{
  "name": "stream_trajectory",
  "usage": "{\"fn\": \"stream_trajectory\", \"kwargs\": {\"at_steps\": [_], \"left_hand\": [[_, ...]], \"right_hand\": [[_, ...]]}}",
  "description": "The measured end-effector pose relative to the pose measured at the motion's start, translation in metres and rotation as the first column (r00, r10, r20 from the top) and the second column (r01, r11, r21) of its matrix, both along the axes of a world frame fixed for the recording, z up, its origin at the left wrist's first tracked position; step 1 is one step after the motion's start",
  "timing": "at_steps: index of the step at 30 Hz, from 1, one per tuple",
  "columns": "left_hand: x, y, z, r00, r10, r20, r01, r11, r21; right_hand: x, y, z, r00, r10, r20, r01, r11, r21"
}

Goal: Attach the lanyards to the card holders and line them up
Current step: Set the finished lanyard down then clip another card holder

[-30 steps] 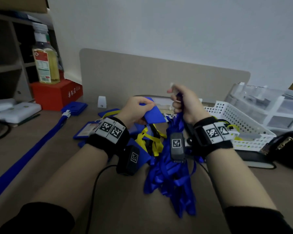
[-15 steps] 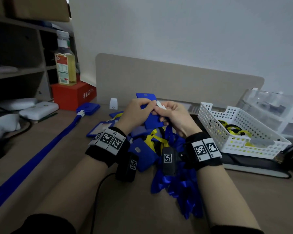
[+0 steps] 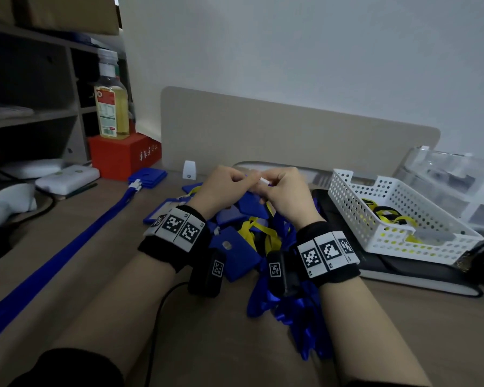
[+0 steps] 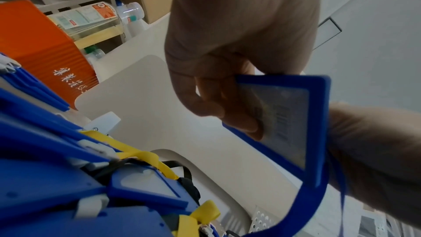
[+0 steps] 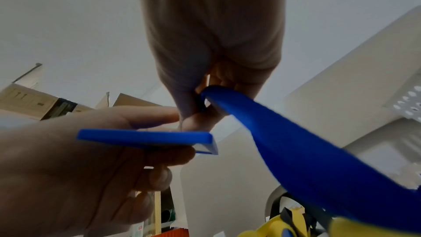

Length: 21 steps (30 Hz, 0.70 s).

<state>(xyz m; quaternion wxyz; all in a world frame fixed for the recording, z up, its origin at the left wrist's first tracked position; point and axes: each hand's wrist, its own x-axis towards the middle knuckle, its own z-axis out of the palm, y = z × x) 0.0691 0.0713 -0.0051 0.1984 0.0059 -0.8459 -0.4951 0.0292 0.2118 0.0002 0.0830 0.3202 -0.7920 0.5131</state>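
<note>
Above the desk my left hand (image 3: 229, 183) grips a blue card holder (image 4: 284, 123), thumb on top and fingers curled beneath its clear window. My right hand (image 3: 286, 188) pinches the white clip (image 3: 264, 181) at the end of a blue lanyard (image 5: 296, 141), held right against the holder's top edge (image 5: 148, 137). The two hands touch there, and the joint itself is hidden by fingers. The strap hangs down into a bundle of blue lanyards (image 3: 291, 317). Below the hands lies a pile of blue card holders (image 3: 235, 247) tangled with yellow lanyards (image 3: 263, 233).
One long blue lanyard (image 3: 67, 255) clipped to a holder (image 3: 148, 177) lies stretched along the left. A white perforated basket (image 3: 347, 202) with yellow lanyards stands right, clear drawers (image 3: 458, 185) behind it. A red box (image 3: 123, 155) bearing a bottle (image 3: 111, 107) sits back left, a beige divider (image 3: 291, 141) behind.
My right hand came down from its raised pull on the lanyard and moved left. It now meets my left hand, with the clip end against the card holder's top.
</note>
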Motion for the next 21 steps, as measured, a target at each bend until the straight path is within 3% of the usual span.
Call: {"fn": "stream_trajectory", "kwargs": {"at_steps": [5,11,21], "left_hand": [[-0.002,-0.003,-0.001,0.999,0.029,-0.017,-0.028,0.998,0.055],[-0.001,-0.004,0.001,0.999,0.026,-0.048,-0.024,0.999,0.032],[-0.001,-0.002,0.000,0.995,0.050,-0.087,-0.054,0.998,-0.042]], "right_hand": [[0.001,-0.003,-0.001,1.000,0.014,0.009,-0.014,1.000,0.001],[0.002,0.000,0.003,0.960,0.138,0.243,-0.096,0.979,-0.178],[-0.004,-0.012,-0.004,0.993,-0.073,0.092,0.084,0.989,-0.122]]}}
